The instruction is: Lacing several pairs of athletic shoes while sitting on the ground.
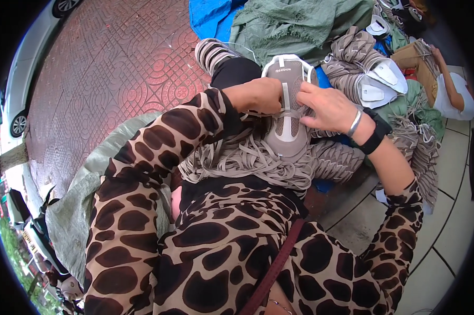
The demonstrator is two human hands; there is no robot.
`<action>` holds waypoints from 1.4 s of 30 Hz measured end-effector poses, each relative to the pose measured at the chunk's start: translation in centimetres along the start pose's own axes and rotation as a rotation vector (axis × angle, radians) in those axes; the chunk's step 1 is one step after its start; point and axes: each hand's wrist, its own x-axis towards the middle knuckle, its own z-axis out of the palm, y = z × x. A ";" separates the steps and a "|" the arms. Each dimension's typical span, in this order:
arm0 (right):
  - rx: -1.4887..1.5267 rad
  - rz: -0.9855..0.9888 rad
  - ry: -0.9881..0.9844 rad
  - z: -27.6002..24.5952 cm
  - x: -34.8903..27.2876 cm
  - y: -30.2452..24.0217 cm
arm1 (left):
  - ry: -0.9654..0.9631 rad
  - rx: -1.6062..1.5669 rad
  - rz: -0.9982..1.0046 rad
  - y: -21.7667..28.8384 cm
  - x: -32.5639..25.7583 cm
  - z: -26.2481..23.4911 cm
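A taupe and white shoe upper (288,135) lies over my lap, its tongue pointing away from me and its rounded toe toward me. My left hand (262,96) is closed at the left side of its lacing opening; what the fingertips pinch is hidden. From the other side, my right hand (329,107) grips the edge of the upper, thumb nearer the toe and fingers by the tongue. A strand of lace crosses the opening between the hands. Just below them, a heap of loose taupe shoelaces (239,161) covers my lap.
Nested shoe uppers (347,68) are stacked at the right, with another bundle (338,160) beside my lap. Green woven sacking (300,26) and a blue sheet (208,18) lie ahead. Another person's arm (447,79) shows beside a cardboard box (413,65). Parked cars stand left.
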 end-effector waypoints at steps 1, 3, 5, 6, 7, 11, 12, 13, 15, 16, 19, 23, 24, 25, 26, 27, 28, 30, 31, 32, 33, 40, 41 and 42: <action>0.021 -0.025 0.055 0.2 -0.3 0.0 | 0.000 0.000 0.001 0.1 0.1 -0.1; 0.036 -0.035 0.088 0.5 -0.8 0.3 | -0.059 -0.055 -0.029 0.3 0.2 -0.4; 0.054 -0.042 0.117 0.9 -1.0 0.4 | -0.088 -0.131 -0.072 0.1 0.5 -0.3; 0.053 -0.044 0.143 1.0 -1.1 0.4 | -0.116 -0.205 -0.117 0.0 0.7 -0.3; 0.050 -0.049 0.172 1.1 -1.0 0.3 | -0.115 -0.206 -0.116 -0.1 0.8 -0.3; 0.057 -0.021 0.184 1.5 -0.9 0.1 | -0.142 -0.227 -0.152 -0.4 1.1 0.0; 0.049 -0.003 0.165 1.5 -0.8 0.1 | -0.134 -0.216 -0.136 -0.3 1.0 0.0; 0.041 0.014 0.147 1.5 -0.7 0.1 | -0.133 -0.216 -0.132 -0.3 1.0 -0.1; 0.021 0.024 0.126 1.5 -0.2 0.1 | -0.164 -0.194 -0.139 -0.1 1.1 -0.1; 0.004 0.032 0.106 1.4 -0.1 0.0 | -0.162 -0.195 -0.136 0.0 1.1 -0.2; 0.005 0.143 0.081 1.5 0.2 -0.6 | -0.158 -0.144 -0.129 0.1 1.1 0.0; -0.084 0.317 -0.068 0.9 1.7 -1.2 | 0.192 -0.092 -0.160 0.3 0.7 1.8; -0.114 0.395 -0.103 1.1 2.1 -1.5 | 0.262 -0.162 -0.228 0.3 0.8 2.0; -0.141 0.476 -0.139 1.3 2.1 -1.6 | 0.341 -0.200 -0.179 0.1 0.6 2.1; -0.136 0.487 -0.134 1.7 2.0 -1.1 | 0.333 -0.193 -0.171 0.0 0.6 2.1; -0.041 0.482 -0.069 2.4 2.0 -0.3 | 0.412 -0.361 -0.146 -0.1 0.5 2.2; 0.055 0.472 -0.002 2.8 2.1 0.2 | 0.490 -0.529 -0.125 -0.1 0.1 2.0; 0.115 0.504 0.000 3.6 2.1 0.9 | 0.541 -0.636 -0.062 -0.7 -0.6 1.1; 0.164 0.520 -0.006 3.5 2.3 0.9 | 0.518 -0.695 -0.060 -1.3 -0.6 0.9; 0.165 0.523 0.000 3.6 2.4 0.8 | 0.495 -0.754 -0.057 -1.7 -0.6 0.8; 0.152 0.544 0.048 3.8 2.6 0.5 | 0.494 -0.749 -0.054 -1.9 -0.4 0.8; 0.591 0.342 0.874 -1.0 6.5 5.0 | 0.565 -0.702 0.113 -2.8 0.2 -1.3; 1.085 0.498 0.755 -2.8 6.9 4.6 | 0.579 -0.812 0.103 -2.8 0.4 -2.5; 1.082 0.495 0.756 -2.7 7.7 4.6 | 0.592 -0.921 0.093 -2.8 0.5 -3.7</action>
